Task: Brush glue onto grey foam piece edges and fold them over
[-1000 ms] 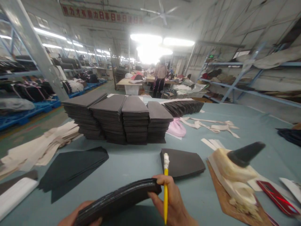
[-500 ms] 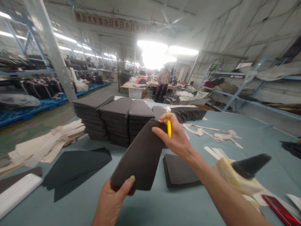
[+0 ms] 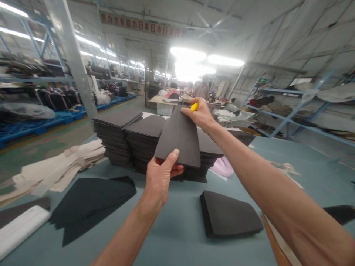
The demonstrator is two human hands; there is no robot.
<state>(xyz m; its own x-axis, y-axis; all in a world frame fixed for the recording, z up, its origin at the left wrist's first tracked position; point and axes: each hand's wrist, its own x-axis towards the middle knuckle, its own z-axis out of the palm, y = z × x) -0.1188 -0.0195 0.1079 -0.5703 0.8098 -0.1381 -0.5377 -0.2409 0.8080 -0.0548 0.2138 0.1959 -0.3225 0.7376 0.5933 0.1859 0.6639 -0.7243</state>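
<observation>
yellow pen [image 3: 194, 107] mostly hidden — distant person [image 3: 200, 89] blurred

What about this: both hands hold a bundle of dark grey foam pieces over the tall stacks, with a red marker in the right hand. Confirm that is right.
Not quite: the head view shows the marker in the right hand is yellow, not red. The rest stands: the left hand and right hand hold the bundle of dark grey foam pieces over the tall stacks.

Both forearms are bare to the frame edge, with no sleeves, gloves, rings or watch visible.
</observation>
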